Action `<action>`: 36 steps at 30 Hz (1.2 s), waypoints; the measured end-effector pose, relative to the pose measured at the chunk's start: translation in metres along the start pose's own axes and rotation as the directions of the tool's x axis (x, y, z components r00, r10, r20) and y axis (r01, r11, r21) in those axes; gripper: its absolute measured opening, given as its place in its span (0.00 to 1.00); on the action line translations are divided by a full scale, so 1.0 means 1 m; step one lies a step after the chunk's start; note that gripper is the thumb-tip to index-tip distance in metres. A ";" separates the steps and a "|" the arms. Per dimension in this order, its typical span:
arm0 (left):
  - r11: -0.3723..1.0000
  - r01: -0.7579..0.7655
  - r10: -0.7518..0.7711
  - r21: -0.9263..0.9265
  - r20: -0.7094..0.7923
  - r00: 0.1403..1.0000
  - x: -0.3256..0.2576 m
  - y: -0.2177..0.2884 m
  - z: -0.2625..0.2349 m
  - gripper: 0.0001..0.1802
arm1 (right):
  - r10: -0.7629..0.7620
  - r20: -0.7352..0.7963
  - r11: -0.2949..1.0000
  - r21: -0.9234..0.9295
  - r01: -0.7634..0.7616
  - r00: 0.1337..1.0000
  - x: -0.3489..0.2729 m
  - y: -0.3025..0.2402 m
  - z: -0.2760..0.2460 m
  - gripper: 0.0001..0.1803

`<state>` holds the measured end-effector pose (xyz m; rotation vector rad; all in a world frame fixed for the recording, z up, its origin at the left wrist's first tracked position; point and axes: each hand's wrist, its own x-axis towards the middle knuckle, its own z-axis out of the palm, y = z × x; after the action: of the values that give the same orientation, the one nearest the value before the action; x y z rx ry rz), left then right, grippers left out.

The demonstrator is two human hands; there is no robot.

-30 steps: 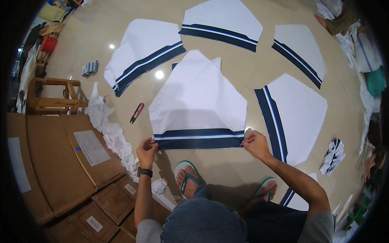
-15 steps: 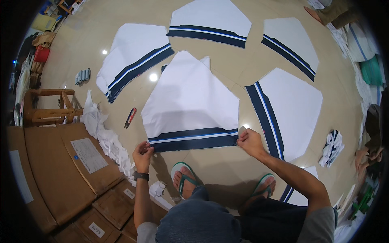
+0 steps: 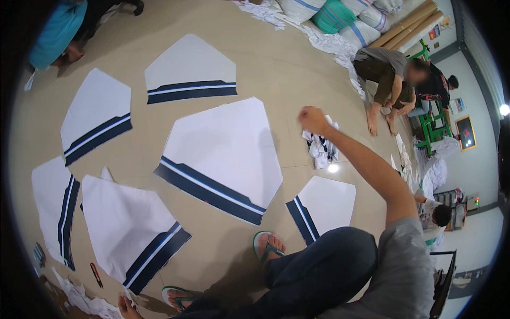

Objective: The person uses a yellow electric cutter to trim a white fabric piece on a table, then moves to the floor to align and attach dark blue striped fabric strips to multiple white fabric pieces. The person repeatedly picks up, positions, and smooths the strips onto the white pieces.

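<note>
At the lower left, my left hand (image 3: 126, 307) is partly cut off by the frame, fingers closed, beside the bottom corner of a white fabric panel (image 3: 122, 220) with a navy striped border. A thin white sliver shows at those fingers; whether they pinch it is unclear. My right hand (image 3: 313, 120) is raised and closed, stretched out near a bundle of white and navy fabric scraps (image 3: 320, 149); what it holds, if anything, is hidden. A larger matching panel (image 3: 223, 154) lies flat between my hands. Red-handled thread snips (image 3: 96, 275) lie left of the nearer panel.
More bordered panels lie around: one far (image 3: 190, 66), one left (image 3: 98, 111), one at the left edge (image 3: 48, 207), one by my right knee (image 3: 329, 199). A person (image 3: 385, 74) sits at the right before stuffed sacks (image 3: 334, 16); another in blue (image 3: 58, 32) is far left.
The view has swung right. My right hand has left the corner of the near panel and reached out to the right. My left hand stays low by that panel's left corner.
</note>
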<state>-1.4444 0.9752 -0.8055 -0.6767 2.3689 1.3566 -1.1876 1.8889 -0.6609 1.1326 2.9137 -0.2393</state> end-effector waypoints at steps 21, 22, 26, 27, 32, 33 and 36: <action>0.635 -0.770 0.726 0.063 0.291 0.623 -0.132 0.410 0.040 0.24 | 0.396 -0.557 0.790 0.612 0.039 0.730 -0.030 0.002 -0.028 0.14; 0.613 -0.790 0.767 -0.002 0.242 0.594 -0.116 0.417 0.038 0.22 | 0.292 -0.450 0.727 0.678 0.110 0.844 -0.030 -0.062 -0.064 0.14; 0.496 -0.839 0.726 -0.224 0.638 0.259 -0.256 0.465 0.156 0.29 | -0.276 -0.323 0.423 0.805 0.416 0.905 -0.057 -0.226 -0.139 0.15; 0.316 -0.932 0.794 -0.178 0.587 0.157 -0.282 0.461 0.175 0.32 | -0.402 -0.111 0.355 0.896 0.267 0.909 -0.074 -0.261 -0.173 0.13; 0.164 -0.965 0.883 -0.205 0.467 0.051 -0.296 0.437 0.213 0.23 | -0.649 -0.270 -0.040 0.946 0.322 0.712 -0.097 -0.327 -0.182 0.10; 0.226 -0.954 0.853 -0.197 0.513 0.096 -0.278 0.436 0.203 0.20 | -0.604 -0.226 0.067 0.941 0.332 0.764 -0.098 -0.333 -0.187 0.10; 0.380 -0.883 0.834 -0.275 0.516 0.198 -0.269 0.440 0.184 0.10 | -0.434 -0.213 0.113 0.951 0.288 0.875 -0.086 -0.327 -0.164 0.13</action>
<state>-1.4531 1.3898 -0.4484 1.2508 2.1668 1.4487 -1.3362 1.6168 -0.4480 0.1455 2.6154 -2.3431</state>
